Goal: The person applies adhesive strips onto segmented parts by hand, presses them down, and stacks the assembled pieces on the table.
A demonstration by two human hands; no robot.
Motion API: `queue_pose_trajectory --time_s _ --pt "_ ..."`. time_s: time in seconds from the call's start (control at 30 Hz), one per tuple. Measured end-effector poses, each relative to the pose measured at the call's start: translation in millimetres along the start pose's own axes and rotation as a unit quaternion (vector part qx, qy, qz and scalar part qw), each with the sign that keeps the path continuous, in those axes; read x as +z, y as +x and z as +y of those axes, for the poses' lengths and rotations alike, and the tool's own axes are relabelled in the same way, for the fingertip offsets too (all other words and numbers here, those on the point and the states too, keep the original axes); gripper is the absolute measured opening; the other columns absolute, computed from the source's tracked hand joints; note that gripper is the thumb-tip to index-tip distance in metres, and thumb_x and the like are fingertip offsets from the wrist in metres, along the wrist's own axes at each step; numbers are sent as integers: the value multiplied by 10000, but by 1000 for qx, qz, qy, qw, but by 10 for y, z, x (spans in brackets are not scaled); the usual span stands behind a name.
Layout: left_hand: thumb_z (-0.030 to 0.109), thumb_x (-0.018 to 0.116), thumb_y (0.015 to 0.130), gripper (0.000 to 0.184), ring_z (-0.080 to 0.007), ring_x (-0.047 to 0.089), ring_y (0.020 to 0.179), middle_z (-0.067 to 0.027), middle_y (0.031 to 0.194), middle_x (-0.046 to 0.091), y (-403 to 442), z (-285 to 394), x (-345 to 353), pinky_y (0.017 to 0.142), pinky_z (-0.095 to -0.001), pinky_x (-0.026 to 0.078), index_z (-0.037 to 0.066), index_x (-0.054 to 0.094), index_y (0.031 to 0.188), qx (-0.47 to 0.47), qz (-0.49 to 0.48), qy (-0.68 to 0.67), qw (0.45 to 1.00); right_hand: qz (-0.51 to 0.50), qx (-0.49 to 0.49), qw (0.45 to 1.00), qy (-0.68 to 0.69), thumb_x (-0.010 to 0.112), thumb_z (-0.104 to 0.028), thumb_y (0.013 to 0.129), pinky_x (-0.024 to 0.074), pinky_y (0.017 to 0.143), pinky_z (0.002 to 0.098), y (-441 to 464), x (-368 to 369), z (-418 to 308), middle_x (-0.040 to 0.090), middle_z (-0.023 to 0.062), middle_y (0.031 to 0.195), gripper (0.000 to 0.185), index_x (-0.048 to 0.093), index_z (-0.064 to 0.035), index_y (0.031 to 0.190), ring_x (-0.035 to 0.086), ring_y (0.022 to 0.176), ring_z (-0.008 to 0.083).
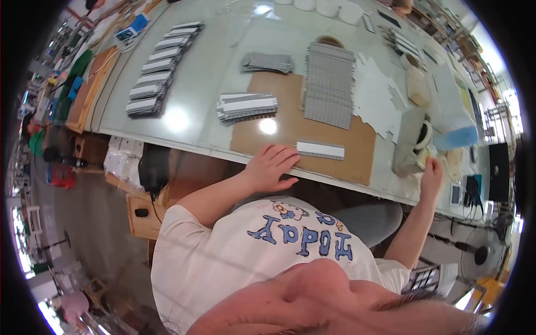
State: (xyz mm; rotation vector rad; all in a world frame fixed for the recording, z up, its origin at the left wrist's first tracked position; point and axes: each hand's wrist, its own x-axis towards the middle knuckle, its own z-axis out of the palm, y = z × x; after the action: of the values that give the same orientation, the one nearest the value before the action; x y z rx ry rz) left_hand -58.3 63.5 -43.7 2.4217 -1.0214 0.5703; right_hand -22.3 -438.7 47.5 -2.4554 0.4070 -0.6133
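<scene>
My left hand (273,166) lies over the table's front edge with its fingers extended, fingertips by the left end of a grey strip with a white label (321,149). This strip rests flat on a brown cardboard sheet (357,167). At the right, my right hand (432,176) has its fingers closed at the front of a tape dispenser (408,151); whatever is between them is too small to make out. A roll of tape (424,135) sits in the dispenser. Behind the labelled strip are a white-and-grey strip stack (247,107) and a long grey strip stack (329,84).
More grey strips (267,62) lie further back, and a long row of white-and-grey strips (164,67) runs along the left. Torn white sheets (379,97) spread beside the cardboard. A blue translucent object (458,138) and a white box (449,95) stand at the right.
</scene>
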Motion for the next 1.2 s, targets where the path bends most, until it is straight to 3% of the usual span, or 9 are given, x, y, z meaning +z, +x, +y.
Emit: queue_pose_trajectory --time_s 0.07,0.13,0.33,0.4,0.43,0.57,0.73,1.0,1.2 --pt "439 738 815 572 -248 522 1215 -56 1302 579 -6 -1 -2 1044 -418 399 87 619 1250 -3 2 5 1000 4 -50 998 -29 663 -197 976 474 717 281 -95 -49 -23 667 56 852 203 660 6 973 596 775 125" --pt "439 729 823 556 -246 524 1211 -56 1285 586 -5 -7 16 1046 -425 397 83 624 1236 2 9 -6 1000 -74 114 986 98 661 -142 964 473 638 258 -177 -76 -63 682 63 865 154 622 -17 1046 596 695 107" --pt "402 762 790 556 -260 539 1181 -64 1257 596 -10 -16 40 1031 -450 414 85 627 1227 -11 11 -17 1000 -57 121 982 136 647 -91 943 488 602 249 -475 -73 -161 693 61 881 182 546 -35 1084 692 754 129" --pt "368 786 765 551 -268 549 1151 -64 1222 606 1 -13 55 1013 -460 428 87 634 1214 -1 19 -39 999 -31 118 989 83 641 -82 933 511 628 295 -542 34 -121 683 82 859 159 540 -24 1040 696 725 162" --pt "359 791 759 545 -268 551 1140 -63 1205 608 -5 -19 67 1005 -457 433 87 637 1206 -2 26 -34 999 -8 68 993 -101 639 -76 921 529 659 342 -559 38 -184 663 106 825 144 536 -12 998 698 702 191" --pt "344 800 748 538 -262 553 1118 -57 1176 606 32 -39 54 983 -440 443 87 643 1194 -6 35 -16 999 -34 134 986 95 661 -94 939 552 689 314 -815 271 58 715 127 876 163 581 2 1044 714 734 203" --pt "360 792 755 554 -243 553 1120 -49 1187 605 46 -10 37 988 -426 435 90 641 1215 4 21 -7 1000 -261 296 795 461 707 -65 925 583 657 269 -1344 611 -871 740 156 1000 141 631 -16 1032 739 847 229" --pt "415 766 773 613 -220 531 1158 -41 1239 582 58 -7 21 1006 -411 419 81 623 1266 13 -12 17 1000 -403 330 634 571 626 -139 1002 521 557 250 -1669 1365 -1472 725 142 1063 179 642 -53 1157 720 751 195" --pt "422 749 771 624 -218 525 1169 -48 1258 571 37 -34 47 1006 -404 421 60 618 1262 21 -25 23 999 -455 362 602 547 477 -204 1076 517 567 253 -1682 1463 -1712 720 138 984 340 536 -57 1377 705 706 187"
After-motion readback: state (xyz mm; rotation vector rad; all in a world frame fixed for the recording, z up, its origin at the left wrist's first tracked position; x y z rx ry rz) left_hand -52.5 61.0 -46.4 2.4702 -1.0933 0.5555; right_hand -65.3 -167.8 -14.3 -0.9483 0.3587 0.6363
